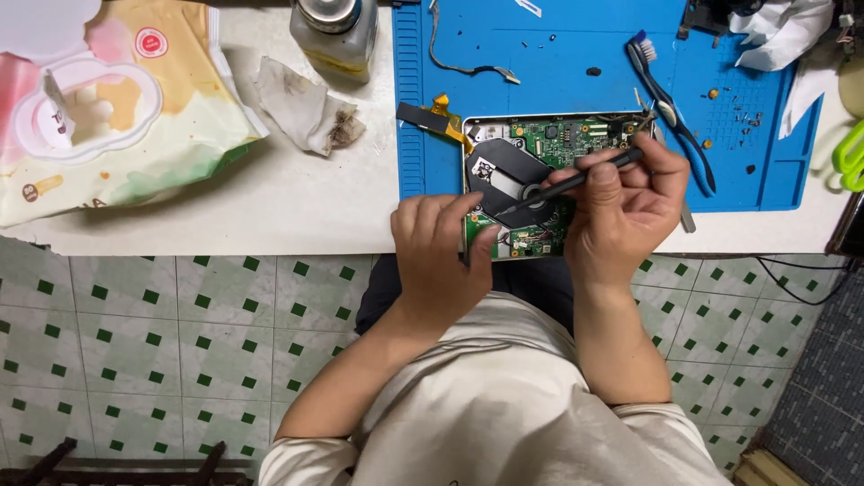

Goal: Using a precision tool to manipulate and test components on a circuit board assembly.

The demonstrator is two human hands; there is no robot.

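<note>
Between right fingers (pixel 601 184), black tool (pixel 569 183) touches board (pixel 558 144).

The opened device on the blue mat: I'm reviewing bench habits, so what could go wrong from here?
The black tool in the right hand could slip and scratch the green circuit board. The device overhangs the table edge, steadied only by the left hand, so it might tip. Tiny screws lie loose on the blue mat and could scatter.

The circuit board (pixel 549 184) lies on the mat (pixel 576 54). A toothbrush (pixel 670 108) lies to its right, and a crumpled tissue (pixel 306 108) and wipes pack (pixel 108 108) to its left.
</note>
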